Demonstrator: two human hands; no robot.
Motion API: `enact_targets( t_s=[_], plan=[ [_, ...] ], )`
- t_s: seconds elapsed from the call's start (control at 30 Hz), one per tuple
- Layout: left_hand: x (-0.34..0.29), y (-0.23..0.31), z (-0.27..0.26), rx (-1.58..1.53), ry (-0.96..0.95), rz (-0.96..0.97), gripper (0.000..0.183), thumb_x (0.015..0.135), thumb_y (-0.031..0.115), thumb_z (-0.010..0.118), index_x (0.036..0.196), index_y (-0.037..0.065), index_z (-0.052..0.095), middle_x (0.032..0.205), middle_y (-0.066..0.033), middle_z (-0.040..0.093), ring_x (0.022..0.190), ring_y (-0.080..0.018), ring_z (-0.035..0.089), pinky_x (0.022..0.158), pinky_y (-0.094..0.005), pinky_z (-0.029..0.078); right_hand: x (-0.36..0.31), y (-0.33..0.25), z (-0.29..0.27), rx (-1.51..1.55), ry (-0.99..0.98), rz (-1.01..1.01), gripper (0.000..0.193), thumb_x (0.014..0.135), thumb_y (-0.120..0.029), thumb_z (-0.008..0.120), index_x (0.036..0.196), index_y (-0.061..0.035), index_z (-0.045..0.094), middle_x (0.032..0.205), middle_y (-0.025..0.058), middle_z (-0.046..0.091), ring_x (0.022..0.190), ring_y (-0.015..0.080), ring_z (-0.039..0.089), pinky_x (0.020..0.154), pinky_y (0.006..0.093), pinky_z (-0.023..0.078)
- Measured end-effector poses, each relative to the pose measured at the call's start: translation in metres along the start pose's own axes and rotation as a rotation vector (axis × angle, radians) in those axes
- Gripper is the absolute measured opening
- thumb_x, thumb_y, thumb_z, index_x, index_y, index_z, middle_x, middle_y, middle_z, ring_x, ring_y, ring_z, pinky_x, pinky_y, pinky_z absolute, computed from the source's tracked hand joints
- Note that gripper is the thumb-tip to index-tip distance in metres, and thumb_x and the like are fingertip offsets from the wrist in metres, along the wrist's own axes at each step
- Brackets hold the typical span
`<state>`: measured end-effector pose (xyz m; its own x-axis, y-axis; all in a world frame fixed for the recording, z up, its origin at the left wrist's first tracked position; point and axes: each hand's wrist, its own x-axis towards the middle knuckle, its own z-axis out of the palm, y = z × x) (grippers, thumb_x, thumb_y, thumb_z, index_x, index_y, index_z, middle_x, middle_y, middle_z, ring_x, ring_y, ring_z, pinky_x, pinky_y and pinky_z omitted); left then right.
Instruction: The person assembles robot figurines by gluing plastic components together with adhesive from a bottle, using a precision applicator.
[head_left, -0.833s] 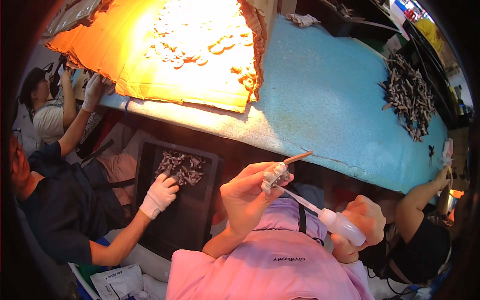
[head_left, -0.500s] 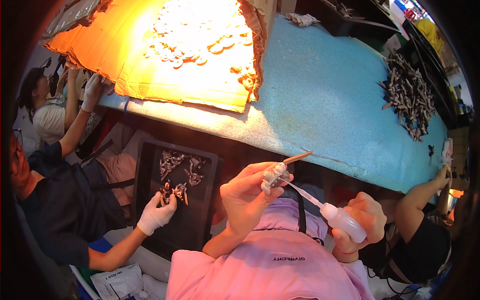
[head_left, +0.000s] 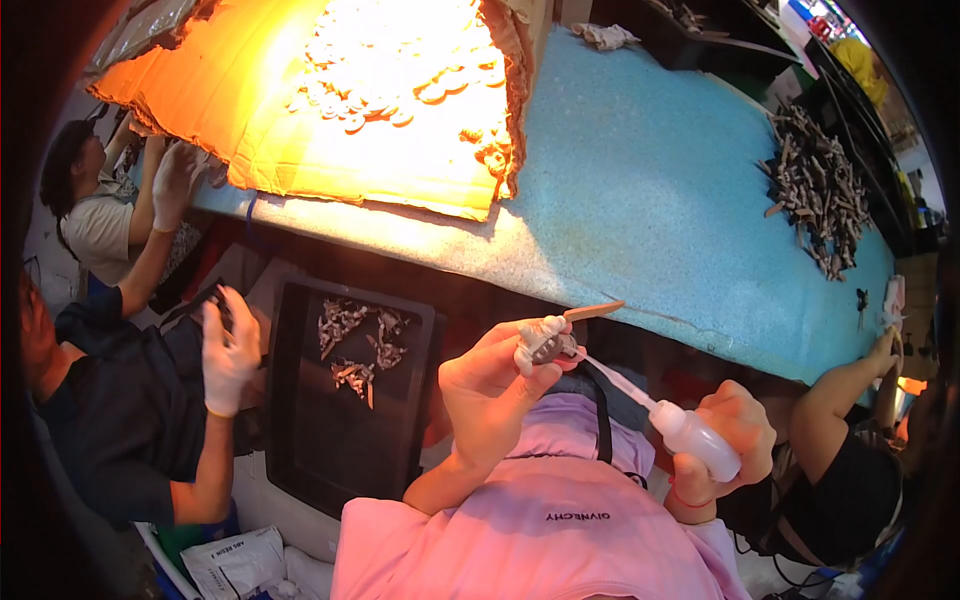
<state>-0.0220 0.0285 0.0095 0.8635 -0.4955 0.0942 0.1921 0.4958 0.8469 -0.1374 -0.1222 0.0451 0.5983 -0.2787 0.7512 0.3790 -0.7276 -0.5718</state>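
Between the fingertips of my left hand [head_left: 487, 385] is a small grey figurine [head_left: 546, 345], held just off the table's front edge. A brown blade-like piece [head_left: 595, 311] sticks out from it to the right. My right hand [head_left: 738, 432] is wrapped round a translucent squeeze bottle [head_left: 695, 440] with a long thin nozzle. The nozzle's tip meets or nearly meets the figurine's lower right side; I cannot tell if it touches. What the bottle holds appears pale.
A black tray [head_left: 290, 400] with several figurines [head_left: 352, 378] stands to my left. Beside it is a co-worker's gloved hand [head_left: 230, 360]. Brightly lit cardboard [head_left: 270, 165] with small parts covers part of the blue table [head_left: 640, 180]. A pile of parts [head_left: 818, 195] lies far right.
The figurine has turned in my left fingers, and the bottle has shifted slightly right and down. The co-worker's gloved hand has left the tray, moving up and left.
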Motion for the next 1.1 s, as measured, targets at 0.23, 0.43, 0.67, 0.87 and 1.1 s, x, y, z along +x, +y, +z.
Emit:
enact_targets(
  t_s=[0.23,0.43,0.67,0.87,1.1],
  plan=[
    [0.002,0.002,0.006,-0.103,0.064,-0.122,0.035,0.081,0.01,0.061,0.11,-0.008,0.052,0.099,-0.0191,0.06,0.076,-0.0261,0.063,0.071,-0.041,0.054,0.001,0.004,0.007,0.233,0.31,0.445,0.048,0.075,-0.044,0.065,0.079,-0.0006,0.045,0.059,0.0062,0.049,0.049,0.0105,0.038,0.044,0.0247,0.028],
    [0.003,0.004,0.005,-0.219,0.019,-0.183,0.015,0.081,0.0,0.061,0.094,-0.004,0.056,0.1,-0.0165,0.059,0.082,-0.0215,0.062,0.071,-0.0344,0.055,0.005,0.037,0.0,0.793,0.24,0.721,0.048,0.079,-0.037,0.065,0.1,0.0016,0.046,0.084,0.0129,0.055,0.062,0.0116,0.049,0.051,0.0238,0.044],
    [0.0,0.002,0.002,-0.173,0.037,-0.143,0.015,0.078,-0.004,0.061,0.091,-0.003,0.054,0.094,-0.0138,0.059,0.082,-0.0206,0.061,0.069,-0.0315,0.056,0.028,0.066,0.001,0.717,0.191,0.711,0.035,0.082,-0.017,0.061,0.108,0.0007,0.046,0.101,0.0135,0.057,0.087,0.0172,0.055,0.078,0.0326,0.046],
    [-0.002,0.001,-0.004,-0.023,0.067,-0.024,0.02,0.075,-0.006,0.061,0.092,-0.001,0.052,0.099,-0.0179,0.056,0.082,-0.0272,0.062,0.065,-0.0382,0.057,0.045,0.112,-0.001,0.378,0.032,0.712,0.028,0.082,-0.008,0.058,0.106,0.0014,0.049,0.099,0.0092,0.058,0.094,0.0148,0.054,0.084,0.0288,0.042],
    [-0.003,0.003,-0.011,-0.006,0.067,0.075,0.023,0.074,-0.005,0.063,0.093,0.002,0.051,0.097,-0.0166,0.056,0.083,-0.0266,0.061,0.064,-0.0366,0.057,0.065,0.13,0.015,0.389,-0.003,0.693,0.028,0.081,-0.007,0.06,0.105,0.0026,0.049,0.094,0.0093,0.059,0.093,0.0156,0.055,0.082,0.0284,0.042]
  ],
)
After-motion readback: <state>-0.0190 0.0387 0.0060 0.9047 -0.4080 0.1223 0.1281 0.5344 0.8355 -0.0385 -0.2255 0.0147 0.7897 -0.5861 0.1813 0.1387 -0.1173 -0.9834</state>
